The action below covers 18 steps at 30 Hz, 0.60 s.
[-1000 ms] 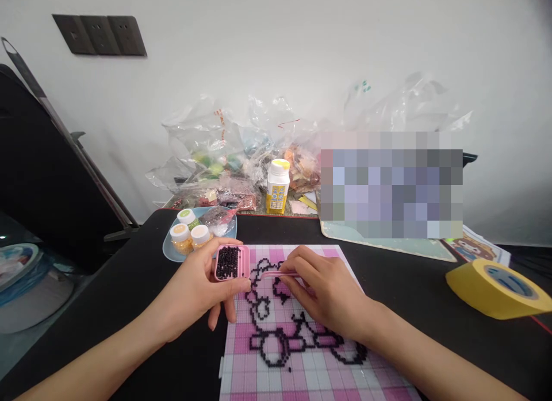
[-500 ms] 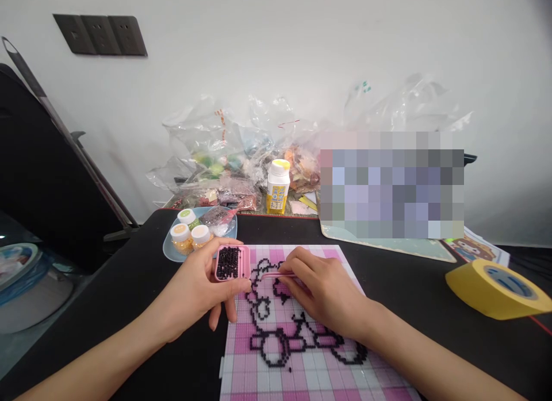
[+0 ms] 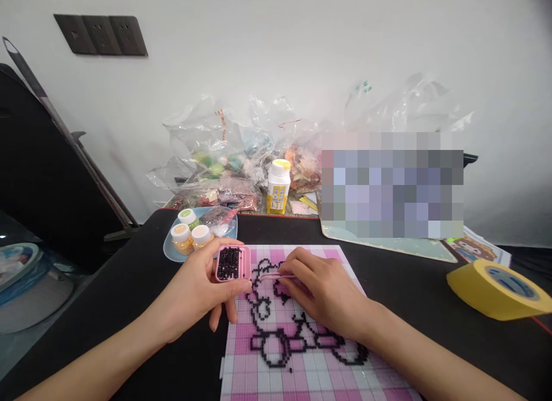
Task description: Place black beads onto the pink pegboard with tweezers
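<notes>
My left hand [image 3: 196,286] grips a small pink tray [image 3: 245,263] by its sides, tilted toward me above the pegboard's left edge. Black beads [image 3: 229,263] lie heaped in the tray. Between the thumb and fingers of my right hand [image 3: 321,286] are pink tweezers [image 3: 271,275], their tips pointing left over the board. Whether the tips hold a bead is too small to tell. Beneath both hands lies a pink-and-white checked pegboard [image 3: 241,384], with black beads forming an outline drawing [image 3: 272,365]. My right hand and forearm hide part of it. One loose bead clump sits below the outline.
A blue plate [image 3: 170,253] at the back left carries lidded jars [image 3: 182,238] and a bead bag [image 3: 218,217]. Behind are a white-and-yellow bottle [image 3: 278,185] and clear plastic bags [image 3: 207,142]. Yellow tape [image 3: 470,286] lies at right, near a blurred-out area. A bin [image 3: 30,297] stands left.
Almost nothing differs. Both hands, the tray and the tweezers keep their places; the whole view has shifted very slightly.
</notes>
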Each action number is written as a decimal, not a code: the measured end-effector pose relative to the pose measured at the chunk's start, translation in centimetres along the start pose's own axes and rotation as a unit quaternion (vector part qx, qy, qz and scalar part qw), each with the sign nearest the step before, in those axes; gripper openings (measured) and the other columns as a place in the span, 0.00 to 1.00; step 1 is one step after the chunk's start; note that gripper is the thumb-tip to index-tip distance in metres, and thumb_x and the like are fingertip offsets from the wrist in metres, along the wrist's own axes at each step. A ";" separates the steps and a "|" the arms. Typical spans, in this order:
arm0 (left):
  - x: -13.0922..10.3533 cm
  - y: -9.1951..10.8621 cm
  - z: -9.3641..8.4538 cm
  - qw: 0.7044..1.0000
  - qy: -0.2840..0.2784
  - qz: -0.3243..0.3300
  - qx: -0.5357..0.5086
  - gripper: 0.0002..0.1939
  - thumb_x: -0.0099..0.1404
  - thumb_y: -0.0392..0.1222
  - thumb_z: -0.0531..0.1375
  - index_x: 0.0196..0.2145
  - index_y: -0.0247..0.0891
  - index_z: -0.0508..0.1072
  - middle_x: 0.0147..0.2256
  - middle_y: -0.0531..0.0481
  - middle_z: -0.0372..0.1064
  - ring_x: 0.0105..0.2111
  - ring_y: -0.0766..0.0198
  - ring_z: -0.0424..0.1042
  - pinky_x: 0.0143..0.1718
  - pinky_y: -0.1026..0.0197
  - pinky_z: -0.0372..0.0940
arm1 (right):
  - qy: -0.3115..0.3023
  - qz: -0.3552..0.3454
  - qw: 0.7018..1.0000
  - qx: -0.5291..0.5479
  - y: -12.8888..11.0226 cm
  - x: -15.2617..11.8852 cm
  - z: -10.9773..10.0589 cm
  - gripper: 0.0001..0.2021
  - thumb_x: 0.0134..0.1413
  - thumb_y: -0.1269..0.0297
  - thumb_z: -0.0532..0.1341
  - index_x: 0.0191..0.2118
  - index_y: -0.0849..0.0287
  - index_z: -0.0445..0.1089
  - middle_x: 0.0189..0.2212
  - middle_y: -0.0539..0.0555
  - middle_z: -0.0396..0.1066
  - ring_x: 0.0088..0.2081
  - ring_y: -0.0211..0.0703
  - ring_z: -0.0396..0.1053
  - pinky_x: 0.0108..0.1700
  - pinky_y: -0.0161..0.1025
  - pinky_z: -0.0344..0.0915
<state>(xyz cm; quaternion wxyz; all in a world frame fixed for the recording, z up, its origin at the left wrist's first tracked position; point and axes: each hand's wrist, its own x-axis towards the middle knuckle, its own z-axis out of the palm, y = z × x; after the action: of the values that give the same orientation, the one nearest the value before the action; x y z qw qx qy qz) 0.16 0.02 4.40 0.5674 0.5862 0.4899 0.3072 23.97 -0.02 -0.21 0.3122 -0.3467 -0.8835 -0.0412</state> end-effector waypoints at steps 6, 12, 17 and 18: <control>0.1 0.0 0.0 1.000 -0.001 0.005 0.004 0.27 0.59 0.42 0.69 0.52 0.38 0.63 0.15 0.58 0.72 0.12 0.67 0.69 0.09 0.75 0.60 | -0.008 0.002 1.000 0.006 0.1 0.1 0.0 0.08 0.69 0.67 0.54 0.39 0.61 0.70 0.33 0.54 0.72 0.29 0.40 0.70 0.27 0.35 0.64; -0.1 0.0 -0.1 1.000 -0.002 -0.004 0.013 0.28 0.59 0.43 0.68 0.53 0.38 0.62 0.14 0.56 0.73 0.12 0.67 0.68 0.09 0.75 0.59 | -0.002 0.000 1.000 0.009 0.2 0.1 0.0 0.09 0.70 0.67 0.53 0.40 0.61 0.70 0.34 0.54 0.72 0.28 0.39 0.70 0.27 0.35 0.65; -0.2 0.0 -0.2 1.000 -0.002 -0.005 0.015 0.28 0.59 0.44 0.69 0.53 0.38 0.62 0.14 0.56 0.73 0.12 0.65 0.69 0.09 0.74 0.59 | 0.003 -0.003 1.000 0.009 0.2 0.1 -0.2 0.10 0.70 0.66 0.53 0.40 0.61 0.70 0.33 0.54 0.72 0.28 0.39 0.70 0.26 0.35 0.65; -0.1 0.0 -0.2 1.000 -0.002 -0.008 0.017 0.28 0.59 0.44 0.68 0.52 0.38 0.63 0.14 0.56 0.72 0.12 0.65 0.69 0.09 0.74 0.59 | 0.007 -0.003 1.000 0.011 0.1 0.2 -0.2 0.10 0.70 0.67 0.53 0.40 0.61 0.70 0.33 0.54 0.72 0.28 0.39 0.70 0.26 0.35 0.65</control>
<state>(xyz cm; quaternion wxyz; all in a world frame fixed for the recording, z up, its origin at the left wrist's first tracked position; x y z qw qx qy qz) -0.04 -0.04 4.47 0.5608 0.5925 0.4989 0.2925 24.07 0.08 0.07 0.3215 -0.3408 -0.8827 -0.0351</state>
